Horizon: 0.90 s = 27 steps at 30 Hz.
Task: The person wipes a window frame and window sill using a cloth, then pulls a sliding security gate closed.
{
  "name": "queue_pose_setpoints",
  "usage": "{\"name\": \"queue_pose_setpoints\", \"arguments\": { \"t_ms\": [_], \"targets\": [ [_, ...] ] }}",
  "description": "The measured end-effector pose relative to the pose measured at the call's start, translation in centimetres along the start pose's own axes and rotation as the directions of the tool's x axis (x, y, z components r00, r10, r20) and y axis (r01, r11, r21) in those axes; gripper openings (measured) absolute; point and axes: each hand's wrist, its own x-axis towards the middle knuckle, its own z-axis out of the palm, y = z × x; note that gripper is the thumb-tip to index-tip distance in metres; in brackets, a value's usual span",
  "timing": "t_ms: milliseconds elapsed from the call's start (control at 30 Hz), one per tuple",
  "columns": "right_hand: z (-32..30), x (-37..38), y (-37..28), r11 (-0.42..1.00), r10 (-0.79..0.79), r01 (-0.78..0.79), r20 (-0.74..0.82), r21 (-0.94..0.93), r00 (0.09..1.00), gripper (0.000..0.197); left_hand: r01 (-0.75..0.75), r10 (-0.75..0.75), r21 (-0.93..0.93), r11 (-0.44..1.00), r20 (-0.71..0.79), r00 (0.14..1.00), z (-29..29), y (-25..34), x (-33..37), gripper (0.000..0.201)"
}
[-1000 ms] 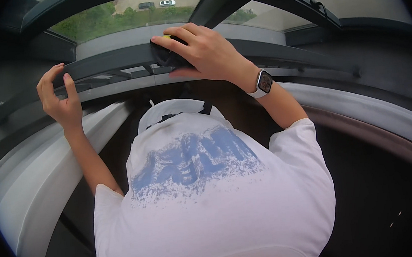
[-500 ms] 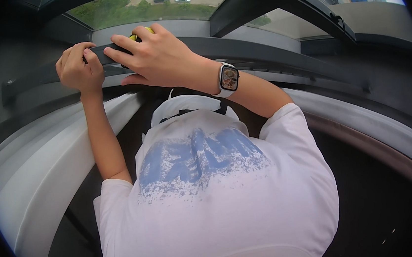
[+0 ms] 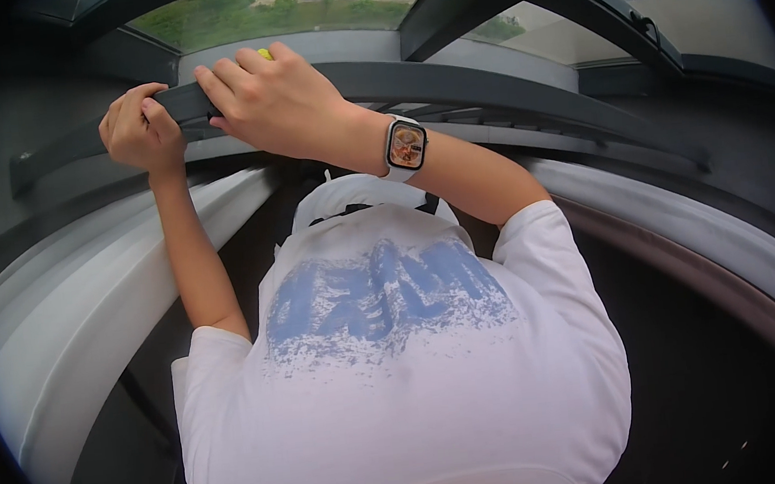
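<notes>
My left hand (image 3: pixel 139 131) is closed over the dark grey railing (image 3: pixel 446 78), its fingers curled across the top edge. Just right of it, my right hand (image 3: pixel 267 100) lies over the same railing with bent fingers, wrapped round a small yellow-and-black object (image 3: pixel 266 54). Only a bit of yellow shows past the fingers, so its kind is hidden. A narrow stretch of railing shows between the two hands. On my right wrist sits a smartwatch (image 3: pixel 406 145) with a pale band.
Beyond the railing are dark-framed window panes (image 3: pixel 291 13), with greenery and two parked cars outside. Pale curtains (image 3: pixel 89 336) hang at the left, and a white and brown edge (image 3: pixel 686 241) curves along the right. A white bag or hood (image 3: pixel 355 194) lies below my arms.
My right hand has moved slightly left, closer to my left hand, and its fingers have drawn in. Less of the yellow-and-black object shows. My left hand stays at nearly the same spot.
</notes>
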Motion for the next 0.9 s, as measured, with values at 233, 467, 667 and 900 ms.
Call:
{"name": "queue_pose_setpoints", "arguments": {
  "t_ms": [233, 467, 667, 900],
  "targets": [
    [-0.1, -0.1, 0.2, 1.0, -0.024, 0.024, -0.017, -0.003, 1.0, 0.058, 0.005, -0.005, -0.002, 1.0, -0.019, 1.0, 0.0, 0.1, 0.2, 0.034],
    [-0.7, -1.3, 1.4, 0.999, -0.031, 0.032, -0.038, 0.021, 0.999, 0.061, -0.023, 0.023, 0.013, 1.0, -0.013, 1.0, 0.2, 0.1, 0.1, 0.037],
    [-7.3, -7.7, 6.5, 0.995, 0.027, -0.035, 0.084, 0.095, 0.996, 0.059, 0.007, -0.007, 0.026, 1.0, 0.019, 1.0, -0.3, -0.1, -0.3, 0.039],
    [-14.9, -14.1, 11.6, 0.964, 0.161, -0.207, 0.253, 0.164, 0.954, 0.066, 0.005, -0.006, 0.028, 1.0, 0.004, 1.0, -0.2, -0.4, -0.3, 0.039]
  ]
}}
